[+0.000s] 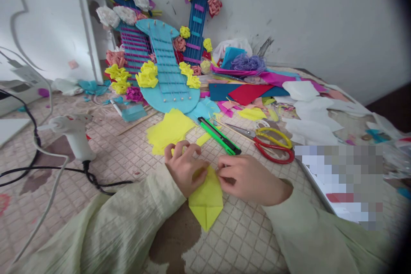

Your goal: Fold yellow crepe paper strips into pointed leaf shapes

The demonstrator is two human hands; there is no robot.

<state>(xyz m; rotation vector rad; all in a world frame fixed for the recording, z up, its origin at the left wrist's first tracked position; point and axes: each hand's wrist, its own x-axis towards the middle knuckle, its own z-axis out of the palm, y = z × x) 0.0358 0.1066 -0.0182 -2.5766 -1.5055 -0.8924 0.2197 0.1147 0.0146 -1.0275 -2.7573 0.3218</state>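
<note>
A folded piece of yellow paper (206,205) lies on the quilted cloth in front of me, with creases near its pointed lower end. My left hand (184,169) is bent over its upper left side, thumb pressed on the paper and the other fingers curled. At the upper right edge, my right hand (245,179) pinches the paper between thumb and fingers. Just beyond the hands lie a stack of yellow sheets (171,128) and a green box cutter (220,136). Red-and-yellow-handled scissors (272,143) rest to the right of the cutter.
A white glue gun (73,135) with cords stands at left. Paper-flower-decorated instrument models, one light blue (168,68), lean against the wall. Coloured paper and purple yarn (248,63) are piled behind, with white paper scraps (308,113) at right. A blurred-out tablet-like device (340,184) lies right.
</note>
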